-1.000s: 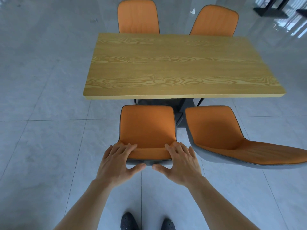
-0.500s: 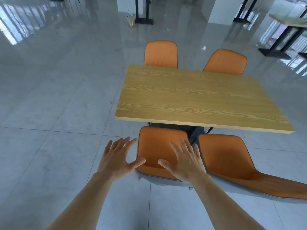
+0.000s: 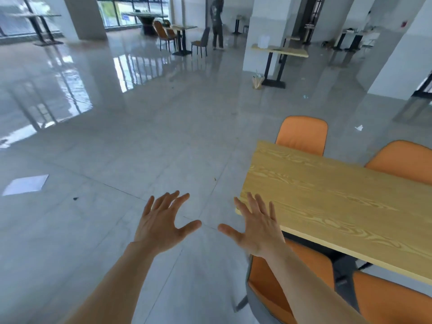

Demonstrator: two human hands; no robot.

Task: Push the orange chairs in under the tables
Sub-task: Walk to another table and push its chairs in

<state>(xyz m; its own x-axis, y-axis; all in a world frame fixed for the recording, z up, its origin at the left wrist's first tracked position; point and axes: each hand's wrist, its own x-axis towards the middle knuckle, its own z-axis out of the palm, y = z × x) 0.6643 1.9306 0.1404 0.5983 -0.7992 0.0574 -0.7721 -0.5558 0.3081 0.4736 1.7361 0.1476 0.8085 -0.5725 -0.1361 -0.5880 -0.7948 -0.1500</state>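
A wooden table (image 3: pixel 339 206) fills the right side of the view. An orange chair (image 3: pixel 275 293) sits tucked under its near edge at the lower right, partly hidden by my right forearm. A second orange chair (image 3: pixel 392 302) is beside it at the bottom right corner. Two more orange chairs (image 3: pixel 302 135) (image 3: pixel 406 163) stand at the table's far side. My left hand (image 3: pixel 163 224) hovers over bare floor, fingers spread, holding nothing. My right hand (image 3: pixel 257 226) is spread in front of the table's near corner, touching no chair.
Glossy grey tiled floor stretches left and ahead. A white pillar (image 3: pixel 264 33) with a narrow wooden table (image 3: pixel 280 52) stands ahead. Farther back are a table with chairs (image 3: pixel 180 36) and a person (image 3: pixel 217 22) standing. Small litter lies on the floor (image 3: pixel 358 128).
Both hands came off the near chair's backrest and lifted with fingers spread. The view swung up and left, so the table now sits at the right and the hall appears.
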